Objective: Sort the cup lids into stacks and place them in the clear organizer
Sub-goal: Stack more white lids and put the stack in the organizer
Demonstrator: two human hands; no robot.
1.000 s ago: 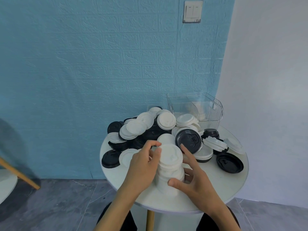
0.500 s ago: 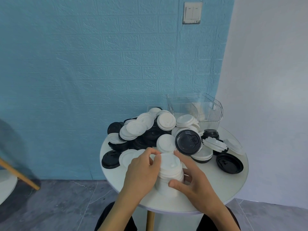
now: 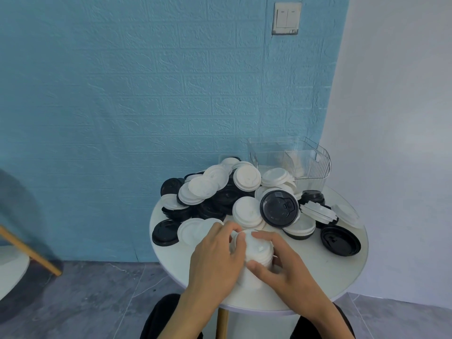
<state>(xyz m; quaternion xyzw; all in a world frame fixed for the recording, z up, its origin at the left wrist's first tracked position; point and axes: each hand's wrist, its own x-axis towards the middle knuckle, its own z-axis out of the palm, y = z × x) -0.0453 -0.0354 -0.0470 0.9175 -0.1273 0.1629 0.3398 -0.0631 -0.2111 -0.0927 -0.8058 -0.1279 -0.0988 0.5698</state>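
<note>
Though smooth, round wht lid stack (image 3: 258, 250)

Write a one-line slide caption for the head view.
Both hands, left hand and right hand, grip a white lid stack near the clear organizer.

Both forearms are bare, with no sleeves, and neither the left hand (image 3: 217, 260) nor the right hand (image 3: 286, 267) wears gloves. Black trousers (image 3: 161, 316) cover the legs.

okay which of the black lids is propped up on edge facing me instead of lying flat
The black lid in the middle of the pile, leaning against white lids just beyond the hands. Its round face tilts toward the camera; the other black lids lie flat.
</note>
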